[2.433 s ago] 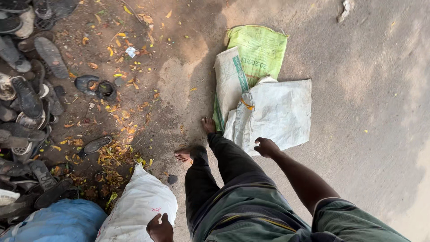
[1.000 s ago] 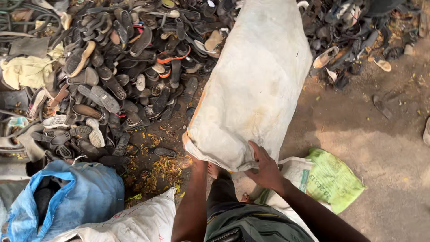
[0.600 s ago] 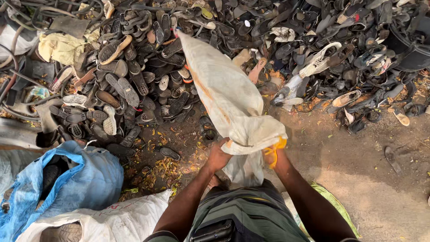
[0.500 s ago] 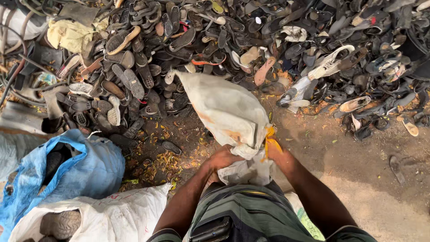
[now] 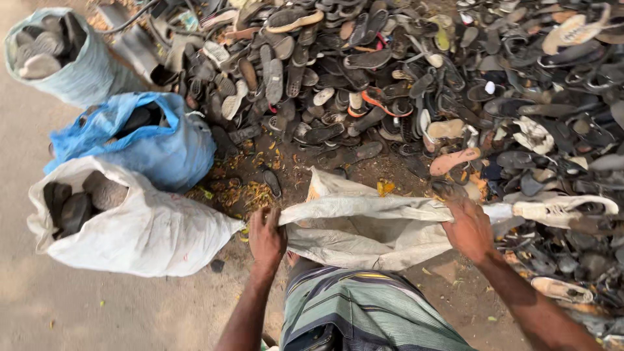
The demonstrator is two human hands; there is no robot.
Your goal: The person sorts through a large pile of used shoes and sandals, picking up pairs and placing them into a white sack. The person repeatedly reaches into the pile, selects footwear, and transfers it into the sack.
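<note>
While the pale woven sack point(image 5: 364, 227) lies stretched flat across the dirt in front of the person's striped cloth wrap point(image 5: 364, 312), other things sit about it, told here from left to right. Far to the left of the sack and well above it, a light grey-blue bag point(image 5: 78, 71) stands open with dark shoe soles showing in its mouth. Nearer to the sack, up and to its left, a bright blue bag point(image 5: 162, 146) slumps with dark footwear inside. Just left of the sack lies a full white bag point(image 5: 143, 227), its open mouth turned away from the sack and showing dark soles.

At the sack's left end, the left hand point(image 5: 266, 237) is closed around the rim, fingers curled over the gathered edge. The sack's mouth runs as a taut band from that hand rightward, with the sack's loose body sagging below and a fold rising behind it. At the sack's right end, the right hand point(image 5: 469, 229) clamps the rim in a closed fist, knuckles upward.

Behind the sack and to its right spreads a big heap of worn sandals and shoes point(image 5: 416, 84). Just right of the sack's right end, a dirty white shoe point(image 5: 562, 208) lies on its side at the heap's edge.
</note>
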